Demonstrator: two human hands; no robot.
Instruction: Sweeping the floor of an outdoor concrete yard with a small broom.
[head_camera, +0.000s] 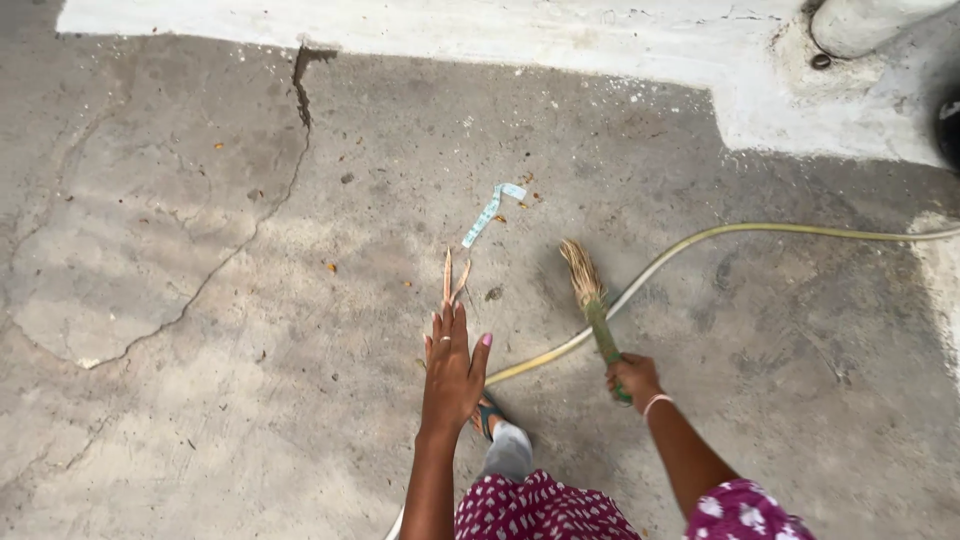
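Right hand (633, 378), fist closed round the broom (592, 305), should sweep low toward the far blue strip (492, 212) while the left hand (453, 372) hangs flat, holding nothing.

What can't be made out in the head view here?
- Broom handle end: hidden inside the right hand.
- Hose: cut off by the right edge; its near part passes behind the left hand.
- Foot in a sandal: mostly behind the left hand.
- Dark object: cut off by the right edge.
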